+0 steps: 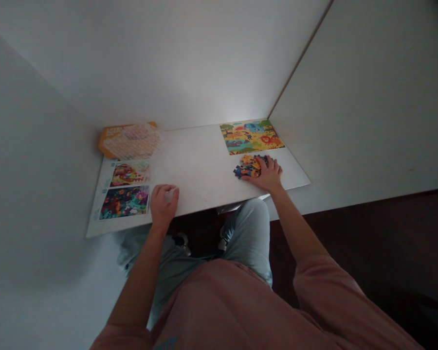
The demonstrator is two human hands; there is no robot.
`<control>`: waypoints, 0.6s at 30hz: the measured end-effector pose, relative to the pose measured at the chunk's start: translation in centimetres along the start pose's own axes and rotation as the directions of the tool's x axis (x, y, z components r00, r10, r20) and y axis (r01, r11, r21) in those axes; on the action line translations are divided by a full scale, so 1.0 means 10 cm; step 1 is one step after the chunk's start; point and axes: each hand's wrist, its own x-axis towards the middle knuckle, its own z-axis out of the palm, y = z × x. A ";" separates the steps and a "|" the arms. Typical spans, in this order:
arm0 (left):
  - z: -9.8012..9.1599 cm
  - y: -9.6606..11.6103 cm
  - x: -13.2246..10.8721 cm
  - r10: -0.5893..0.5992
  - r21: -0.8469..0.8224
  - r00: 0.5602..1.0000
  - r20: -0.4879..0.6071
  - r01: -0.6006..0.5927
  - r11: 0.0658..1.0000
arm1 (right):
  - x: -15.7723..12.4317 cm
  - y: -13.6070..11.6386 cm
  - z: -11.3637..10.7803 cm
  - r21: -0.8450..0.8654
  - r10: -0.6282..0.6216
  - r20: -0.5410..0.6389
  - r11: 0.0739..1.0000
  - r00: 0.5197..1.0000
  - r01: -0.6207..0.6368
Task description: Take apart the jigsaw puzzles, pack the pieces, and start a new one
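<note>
A pink sweatshirt is leaning forward, the right hand lying open on one puzzle-piece pile, the left hand curling closed.

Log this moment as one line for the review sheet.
left hand: curled above white table | right hand: resting on jigsaw pieces | nearby: animal puzzle picture

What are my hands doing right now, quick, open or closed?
Left hand: curled closed by the table edge; may hold a small pale thing, cannot tell.
Right hand: open, resting on a pile of jigsaw puzzle pieces.
</note>
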 end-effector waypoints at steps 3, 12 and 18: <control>-0.01 -0.02 0.01 -0.028 0.016 0.996 -0.079 0.029 0.999 | -0.08 -0.33 0.01 0.027 -0.099 -0.016 0.995 0.995 0.099; -0.17 0.04 -0.01 -0.090 0.091 0.992 -0.088 0.098 0.991 | -0.11 -1.29 0.13 0.237 -0.417 -0.041 0.879 0.908 0.415; -0.20 0.07 -0.01 -0.115 0.107 0.992 -0.049 0.120 0.987 | -0.19 -1.33 0.00 0.226 -0.365 -0.058 0.902 0.929 0.369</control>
